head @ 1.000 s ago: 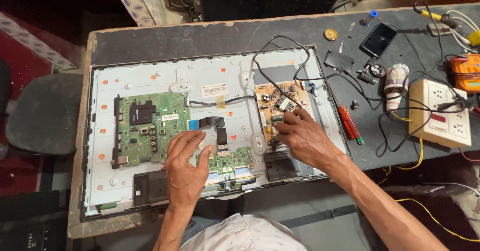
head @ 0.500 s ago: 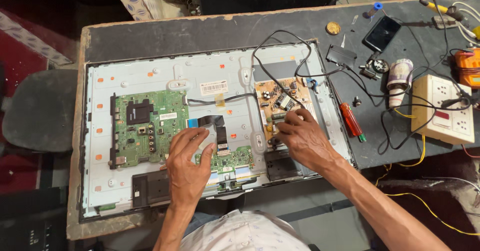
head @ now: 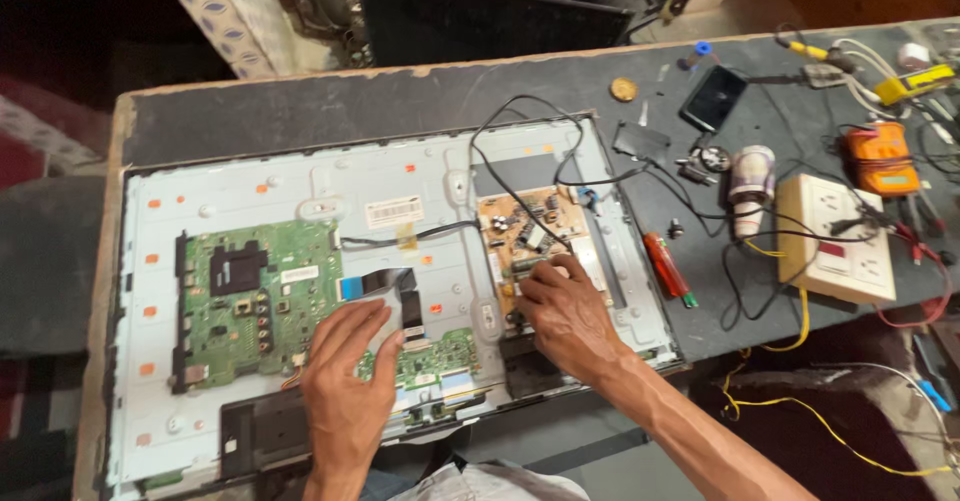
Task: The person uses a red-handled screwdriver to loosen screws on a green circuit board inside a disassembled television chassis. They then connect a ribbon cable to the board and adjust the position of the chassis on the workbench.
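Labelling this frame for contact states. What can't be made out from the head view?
- Head view: whether the right hand grips any part on the tan power board; its fingertips cover that spot.
- What lies beneath the left hand; the palm covers the flat ribbon cable end and the small green board.
- Components on the green main board: too small.
- Panel's near-left corner: cut by the bottom edge.
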